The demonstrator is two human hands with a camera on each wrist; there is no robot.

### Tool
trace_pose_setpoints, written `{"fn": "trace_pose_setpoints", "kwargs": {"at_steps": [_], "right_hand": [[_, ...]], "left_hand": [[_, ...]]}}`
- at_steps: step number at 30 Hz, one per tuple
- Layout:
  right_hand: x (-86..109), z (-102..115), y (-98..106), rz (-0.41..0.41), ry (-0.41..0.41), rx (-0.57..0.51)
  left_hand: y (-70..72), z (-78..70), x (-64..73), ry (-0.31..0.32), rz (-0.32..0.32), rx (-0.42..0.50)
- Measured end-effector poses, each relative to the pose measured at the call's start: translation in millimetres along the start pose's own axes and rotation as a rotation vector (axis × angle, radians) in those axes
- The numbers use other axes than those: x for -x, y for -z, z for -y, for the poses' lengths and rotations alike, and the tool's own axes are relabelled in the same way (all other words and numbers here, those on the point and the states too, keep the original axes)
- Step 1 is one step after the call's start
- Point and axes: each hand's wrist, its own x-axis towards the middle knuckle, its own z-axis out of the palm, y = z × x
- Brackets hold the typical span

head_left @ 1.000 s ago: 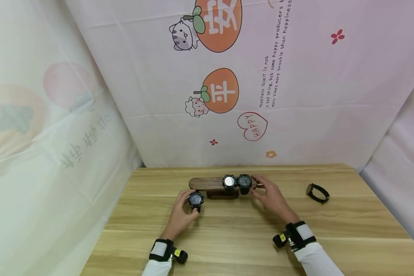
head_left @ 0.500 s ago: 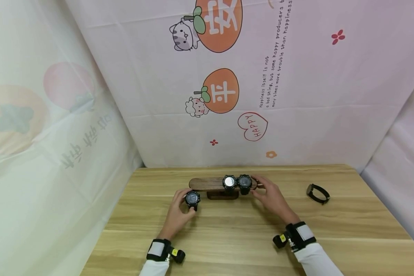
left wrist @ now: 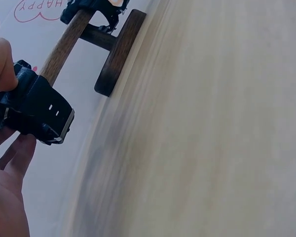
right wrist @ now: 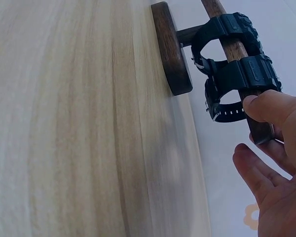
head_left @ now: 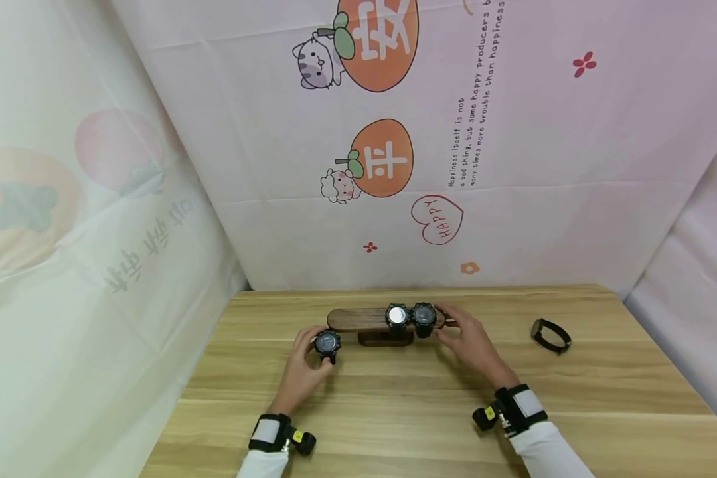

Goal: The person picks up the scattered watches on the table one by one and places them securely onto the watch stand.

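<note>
A black wristwatch (head_left: 327, 342) is pinched between the thumb and fingers of my left hand (head_left: 299, 372), just off the left end of a dark wooden watch stand (head_left: 358, 320). In the left wrist view this wristwatch (left wrist: 37, 106) overlaps the bar's end; whether its band surrounds the bar, I cannot tell. Two more black watches, one with a bright face (head_left: 397, 315) and one with a dark face (head_left: 424, 315), sit side by side round the bar's right part. My right hand (head_left: 472, 342) grips the right end of the bar (right wrist: 260, 129), thumb close to the outer watch.
Another black watch (head_left: 551, 335) lies on its side on the wooden table (head_left: 394, 411), right of the stand. A printed white cloth (head_left: 514, 232) rises behind the table, with more cloth at both sides.
My left hand has moved a little to the left with the wristwatch, away from the middle of the stand. The right hand and stand have stayed put.
</note>
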Motion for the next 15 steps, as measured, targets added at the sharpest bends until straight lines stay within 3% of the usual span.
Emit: {"fn": "trace_pose_setpoints", "kwargs": {"at_steps": [15], "right_hand": [[-0.1,2.2,0.3,-0.01,0.013,0.007]], "left_hand": [[10.9,6.7,-3.6,-0.016,-0.049,-0.016]]}}
